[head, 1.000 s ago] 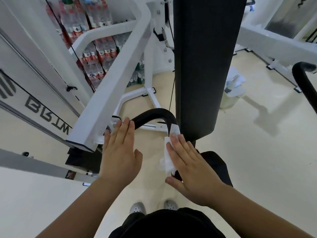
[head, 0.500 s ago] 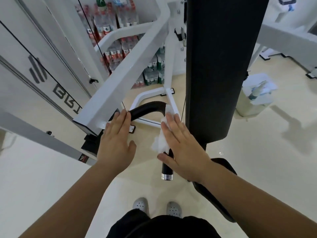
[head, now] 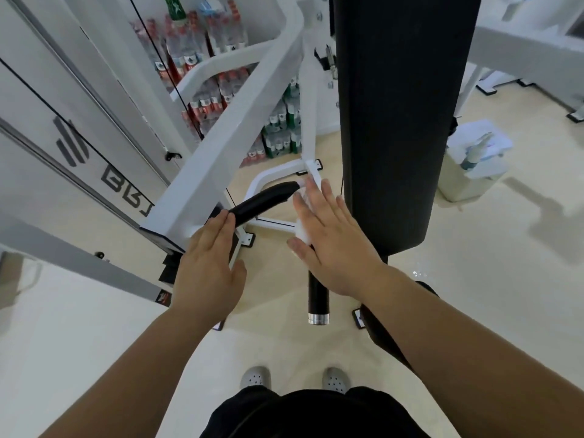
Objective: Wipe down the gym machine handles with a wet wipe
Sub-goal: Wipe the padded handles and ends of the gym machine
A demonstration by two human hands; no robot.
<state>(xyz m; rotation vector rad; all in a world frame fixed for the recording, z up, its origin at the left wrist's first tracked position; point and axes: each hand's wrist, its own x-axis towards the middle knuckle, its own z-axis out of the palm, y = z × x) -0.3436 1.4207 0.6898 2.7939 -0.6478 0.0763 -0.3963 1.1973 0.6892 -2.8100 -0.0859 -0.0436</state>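
A curved black machine handle (head: 264,202) bends from the white frame arm (head: 221,147) down to a straight end with a chrome cap (head: 318,303). My right hand (head: 331,248) lies over the bend of the handle, pressing a white wet wipe (head: 304,233) against it; most of the wipe is hidden under my palm and fingers. My left hand (head: 207,267) rests flat with fingers together on the handle's left part where it meets the frame, holding nothing.
A tall black back pad (head: 398,121) stands just right of my right hand. Stacked water bottles (head: 202,58) fill the back. A white bin with a spray bottle (head: 474,165) stands on the floor at right. My shoes (head: 256,377) show below.
My right hand has slid the wipe up along the handle, from its lower straight part to the bend, uncovering the chrome-capped end. My left hand stays on the handle's left part.
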